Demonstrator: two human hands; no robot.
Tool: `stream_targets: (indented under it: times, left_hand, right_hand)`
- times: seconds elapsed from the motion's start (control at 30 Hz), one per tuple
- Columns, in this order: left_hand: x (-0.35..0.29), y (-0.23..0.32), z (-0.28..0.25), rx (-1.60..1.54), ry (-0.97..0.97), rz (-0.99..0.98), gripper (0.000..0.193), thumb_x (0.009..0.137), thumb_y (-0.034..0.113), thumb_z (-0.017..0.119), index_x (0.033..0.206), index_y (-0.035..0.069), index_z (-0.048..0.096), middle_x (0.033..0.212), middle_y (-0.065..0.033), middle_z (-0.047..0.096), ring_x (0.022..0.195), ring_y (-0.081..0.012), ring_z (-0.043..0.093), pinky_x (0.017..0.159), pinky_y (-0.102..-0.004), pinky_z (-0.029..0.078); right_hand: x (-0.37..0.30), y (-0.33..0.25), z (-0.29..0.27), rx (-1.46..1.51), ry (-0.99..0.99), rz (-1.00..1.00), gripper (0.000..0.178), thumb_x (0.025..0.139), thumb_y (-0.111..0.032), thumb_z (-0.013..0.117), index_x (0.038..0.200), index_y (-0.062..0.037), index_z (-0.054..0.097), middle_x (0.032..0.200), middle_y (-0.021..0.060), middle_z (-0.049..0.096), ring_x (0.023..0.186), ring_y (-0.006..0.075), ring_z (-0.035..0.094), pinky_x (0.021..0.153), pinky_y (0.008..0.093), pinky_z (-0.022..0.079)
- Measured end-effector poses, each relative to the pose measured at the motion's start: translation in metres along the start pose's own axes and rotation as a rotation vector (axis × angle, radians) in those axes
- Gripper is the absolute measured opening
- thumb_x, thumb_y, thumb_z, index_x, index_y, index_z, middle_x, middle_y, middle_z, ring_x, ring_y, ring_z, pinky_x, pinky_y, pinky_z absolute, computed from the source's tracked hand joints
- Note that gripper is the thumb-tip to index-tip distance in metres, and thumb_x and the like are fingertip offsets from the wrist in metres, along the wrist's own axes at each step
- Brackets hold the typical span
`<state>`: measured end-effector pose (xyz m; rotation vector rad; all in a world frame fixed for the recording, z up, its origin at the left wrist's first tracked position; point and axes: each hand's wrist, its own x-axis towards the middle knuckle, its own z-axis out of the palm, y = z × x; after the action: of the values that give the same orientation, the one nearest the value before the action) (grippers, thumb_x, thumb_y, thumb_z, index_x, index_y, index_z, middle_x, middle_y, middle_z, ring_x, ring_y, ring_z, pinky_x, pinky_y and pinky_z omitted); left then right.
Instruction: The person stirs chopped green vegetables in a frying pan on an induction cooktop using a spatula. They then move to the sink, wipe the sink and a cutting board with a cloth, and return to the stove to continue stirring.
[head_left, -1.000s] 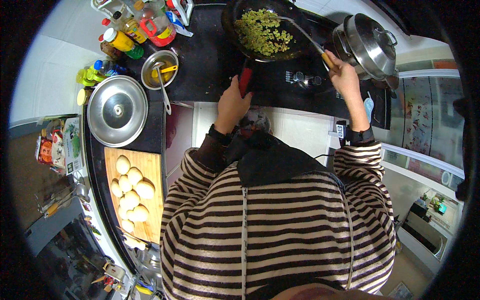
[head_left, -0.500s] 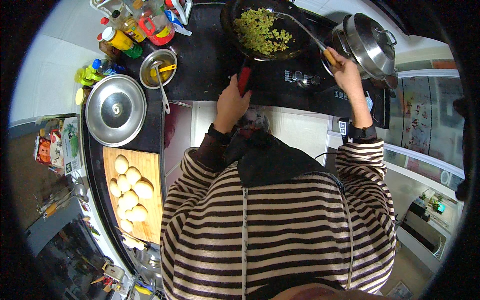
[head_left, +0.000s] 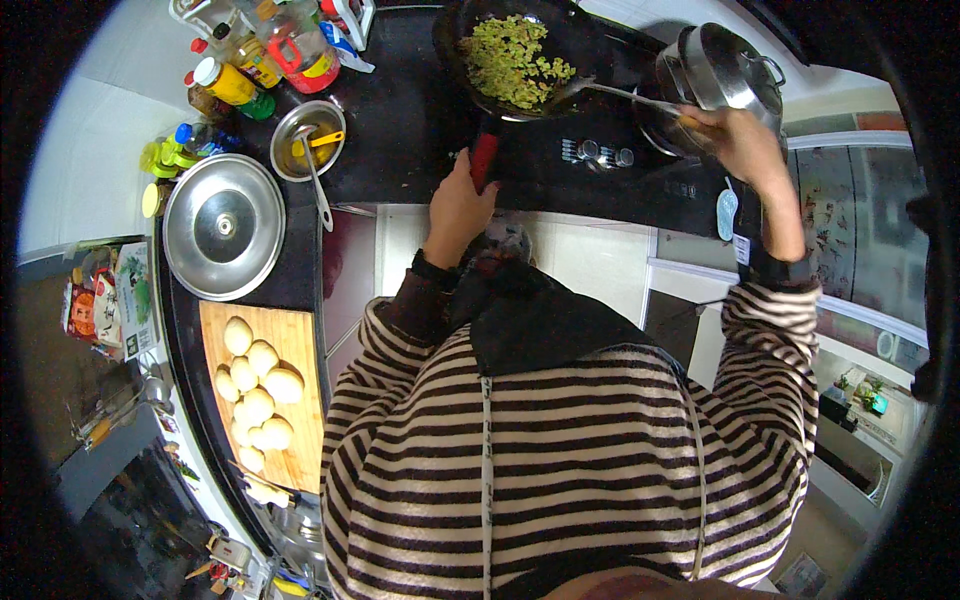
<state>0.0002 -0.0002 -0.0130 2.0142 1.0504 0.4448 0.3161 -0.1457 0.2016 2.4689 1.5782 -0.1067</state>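
Observation:
A dark wok (head_left: 455, 75) sits on the black stove at the top, holding chopped green and brown food (head_left: 515, 65). My left hand (head_left: 461, 205) is closed round the wok's red handle (head_left: 484, 160). My right hand (head_left: 745, 148) grips the wooden handle of a metal spatula (head_left: 630, 95). The spatula's blade lies at the right edge of the food, inside the wok. My right arm is stretched out to the right, near a lidded steel pot (head_left: 722, 70).
A metal lid (head_left: 225, 226), a steel bowl (head_left: 305, 112) with spoons, and a wooden cutting board (head_left: 305, 400) with several peeled potatoes (head_left: 257, 405) line the left counter. Sauce bottles (head_left: 300, 55) crowd the back left. Stove knobs (head_left: 588, 149) stand right of the handle.
My right hand has swung right and slightly down. The spatula blade has gone from the far side of the food to its right edge. My left hand keeps its hold on the handle.

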Motion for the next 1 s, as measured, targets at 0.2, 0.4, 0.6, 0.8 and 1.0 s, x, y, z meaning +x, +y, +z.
stream_targets:
  times: [0.2, 0.4, 0.6, 0.8, 1.0]
  left_hand:
    - [0.0, 0.001, -0.003, -0.003, -0.021, -0.004, 0.07, 0.078, 0.026, 0.07, 0.136, 0.0, 0.039, 0.102, -0.0264, 0.064, 0.092, -0.0441, 0.061, 0.077, -0.0488, 0.05]
    - [-0.001, 0.002, -0.004, -0.011, -0.02, -0.006, 0.072, 0.078, 0.027, 0.069, 0.137, 0.001, 0.037, 0.103, -0.0262, 0.064, 0.093, -0.0442, 0.061, 0.079, -0.0489, 0.05]
    - [-0.001, 0.007, -0.007, 0.002, -0.034, -0.045, 0.071, 0.079, 0.026, 0.069, 0.137, 0.001, 0.037, 0.103, -0.0262, 0.063, 0.094, -0.0444, 0.061, 0.079, -0.0485, 0.05]
    - [-0.001, 0.005, -0.004, -0.003, -0.022, -0.02, 0.071, 0.079, 0.026, 0.068, 0.137, 0.001, 0.037, 0.103, -0.0263, 0.063, 0.093, -0.0439, 0.061, 0.078, -0.0483, 0.05]
    - [-0.001, 0.006, -0.006, -0.018, -0.041, -0.053, 0.07, 0.079, 0.026, 0.068, 0.137, 0.0, 0.038, 0.102, -0.0267, 0.064, 0.092, -0.0439, 0.062, 0.078, -0.049, 0.05]
  right_hand:
    - [0.045, -0.011, 0.021, 0.193, 0.176, -0.125, 0.047, 0.085, -0.011, 0.055, 0.123, -0.0377, 0.059, 0.099, 0.0183, 0.065, 0.09, 0.038, 0.063, 0.078, 0.0442, 0.051]
    - [0.043, 0.02, -0.037, -0.292, 0.09, -0.112, 0.046, 0.082, 0.0, 0.055, 0.116, -0.028, 0.066, 0.104, 0.0111, 0.067, 0.093, 0.0324, 0.064, 0.078, 0.0403, 0.052]
    - [0.083, -0.006, 0.005, -0.136, 0.172, -0.071, 0.043, 0.082, -0.005, 0.058, 0.118, -0.0269, 0.065, 0.099, 0.0191, 0.065, 0.092, 0.037, 0.063, 0.078, 0.0438, 0.051]
    - [0.065, 0.036, -0.047, -0.066, 0.044, -0.173, 0.049, 0.075, 0.004, 0.06, 0.12, -0.0159, 0.064, 0.107, 0.014, 0.067, 0.095, 0.0289, 0.064, 0.083, 0.0361, 0.051]
    - [0.061, 0.047, -0.076, 0.234, -0.131, -0.204, 0.042, 0.073, 0.001, 0.061, 0.112, -0.0117, 0.068, 0.094, 0.0082, 0.069, 0.087, 0.0203, 0.065, 0.074, 0.0347, 0.05]
